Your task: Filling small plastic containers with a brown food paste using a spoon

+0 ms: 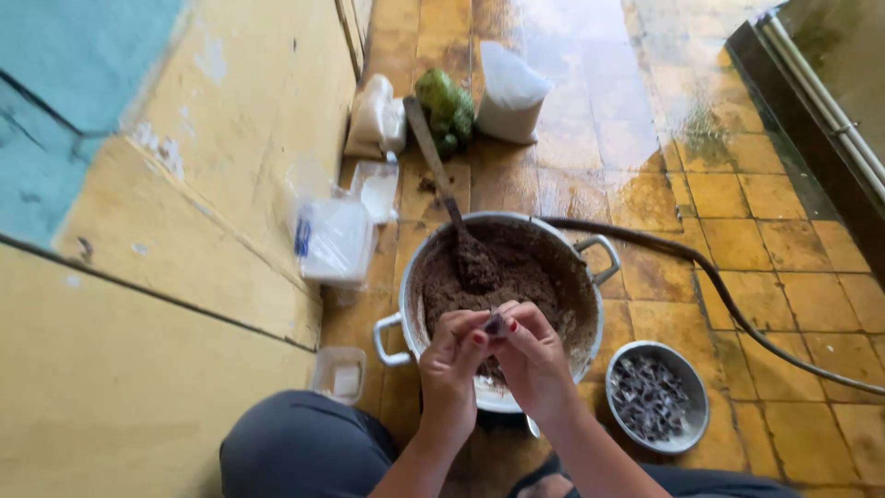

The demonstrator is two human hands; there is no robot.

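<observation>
My left hand [452,361] and my right hand [533,355] meet over the near rim of a large metal pot [412,277]. Together their fingertips pinch a small dark piece [495,325]. The pot holds a brown, crumbly mass [525,281], and a long-handled spoon [437,166] stands in it, leaning toward the far left. To the right of my right hand sits a small metal bowl [693,433] filled with several dark pieces.
A yellow and teal wall [166,231] runs along the left. Clear plastic containers [334,240] and a small tub [338,373] lie by it. White bags [509,92] and green fruit [444,106] sit beyond the pot. A dark hose [728,304] crosses the wet yellow tiles.
</observation>
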